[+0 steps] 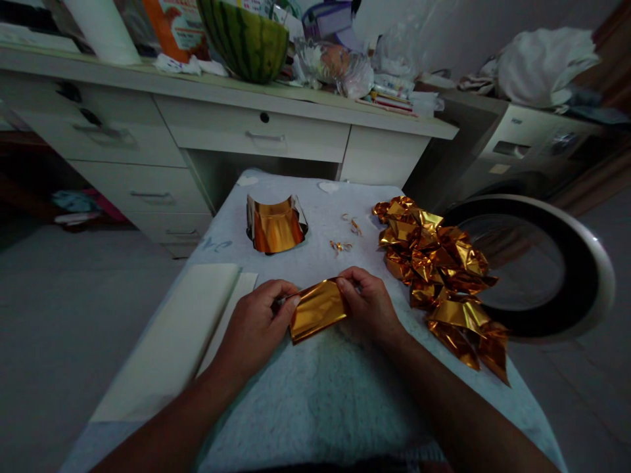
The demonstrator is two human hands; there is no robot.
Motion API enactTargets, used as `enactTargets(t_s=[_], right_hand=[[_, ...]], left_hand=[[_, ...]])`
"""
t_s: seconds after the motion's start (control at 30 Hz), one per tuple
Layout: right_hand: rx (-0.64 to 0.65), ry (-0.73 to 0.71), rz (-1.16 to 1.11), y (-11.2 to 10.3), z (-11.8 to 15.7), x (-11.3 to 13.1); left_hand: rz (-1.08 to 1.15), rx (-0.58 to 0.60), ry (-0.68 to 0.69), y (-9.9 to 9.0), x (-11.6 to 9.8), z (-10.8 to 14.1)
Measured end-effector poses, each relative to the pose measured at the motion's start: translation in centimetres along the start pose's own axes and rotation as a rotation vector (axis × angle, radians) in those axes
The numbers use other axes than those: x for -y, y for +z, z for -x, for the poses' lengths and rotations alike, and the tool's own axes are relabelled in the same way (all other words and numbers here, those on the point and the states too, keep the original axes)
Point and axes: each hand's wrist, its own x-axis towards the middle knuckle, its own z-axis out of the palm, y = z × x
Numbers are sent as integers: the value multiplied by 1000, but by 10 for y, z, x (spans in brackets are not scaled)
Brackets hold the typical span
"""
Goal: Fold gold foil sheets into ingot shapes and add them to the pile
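Between my two hands is a rectangular sheet of gold foil paper (319, 311), held a little above the cloth-covered board. My left hand (263, 318) pinches its left edge between thumb and fingers. At the upper right corner my right hand (369, 302) pinches the same sheet. Farther off lies a curved stack of gold foil sheets (277, 225). Small twisted gold ties (341, 247) rest near the middle. On the right spreads a heap of folded gold foil pieces (434, 253), some shaped like ingots.
White paper strips (182, 335) lie along the left side of the cloth-covered board (340, 394). Behind stands a white desk (256, 131) with drawers, carrying a cut watermelon (246, 43) and plastic bags. A washing machine (522, 141) with its round door (586, 263) swung out is at right.
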Motion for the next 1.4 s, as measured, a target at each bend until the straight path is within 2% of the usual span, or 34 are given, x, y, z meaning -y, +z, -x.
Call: enactTargets(t_s=[0.2, 0.4, 0.57, 0.77, 1.0, 1.1, 1.17, 1.3, 1.4], right_hand=[[-29, -53, 184, 4, 0, 1], [15, -57, 440, 9, -1, 3], [40, -24, 548, 13, -3, 4], [33, -19, 622, 15, -4, 4], [19, -11, 651, 16, -4, 4], [-31, -14, 625, 16, -4, 3], [-40, -78, 613, 15, -5, 1], [78, -250, 583, 15, -10, -6], [162, -297, 576, 14, -12, -7]], left_hand=[[-119, 2, -3, 3, 4, -1], [-278, 16, 36, 11, 10, -5], [-369, 91, 111, 12, 12, -8], [-407, 112, 134, 13, 16, -9], [-453, -7, 240, 13, 16, -13], [-384, 78, 322, 15, 19, -16], [-322, 167, 340, 15, 21, -18], [-283, 225, 316, 11, 21, -17], [-358, 275, 316, 5, 9, -10]])
